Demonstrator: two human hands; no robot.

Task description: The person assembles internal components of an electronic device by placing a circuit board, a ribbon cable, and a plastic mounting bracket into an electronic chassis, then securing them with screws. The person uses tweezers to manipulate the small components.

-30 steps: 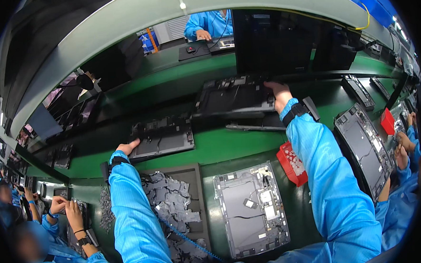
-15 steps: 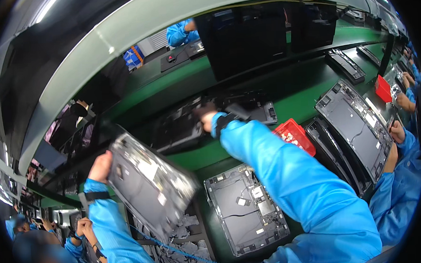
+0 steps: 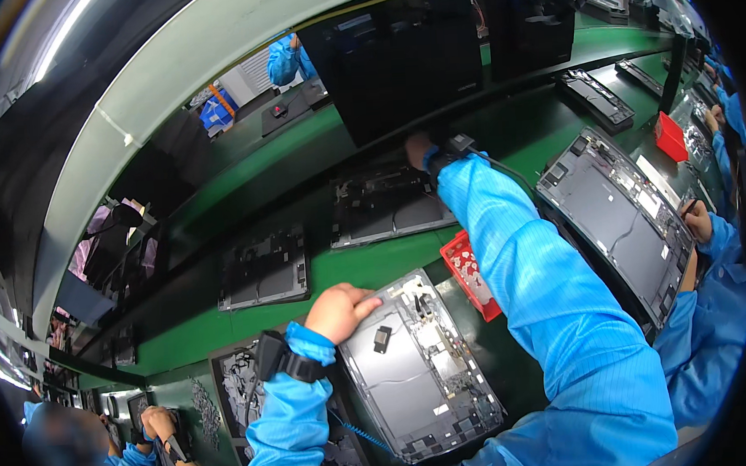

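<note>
On the bench in front of me lies an open grey laptop chassis (image 3: pixel 397 375), its circuit board, cables and a small dark patch showing. My left hand (image 3: pixel 337 313) is closed on its upper left corner, thumb over the top face. My right hand (image 3: pixel 419 149) reaches far across the green surface, close to the foot of a black panel (image 3: pixel 398 63); its fingers are hard to see in the shadow. A second chassis (image 3: pixel 393 205) lies just below that hand, and another chassis (image 3: pixel 263 268) rests farther left.
Beside my right forearm stands a red bin (image 3: pixel 470 277) of small pale parts. Dark trays (image 3: pixel 229 384) of grey scraps sit left of my chassis. At right, a co-worker's hand (image 3: pixel 698 220) is at a raised chassis (image 3: pixel 617 220). An overhead beam (image 3: pixel 122 119) curves across.
My left hand has brought the chassis it carried down and rightward onto the bench. My right hand has moved farther away and to the right, off the chassis row.
</note>
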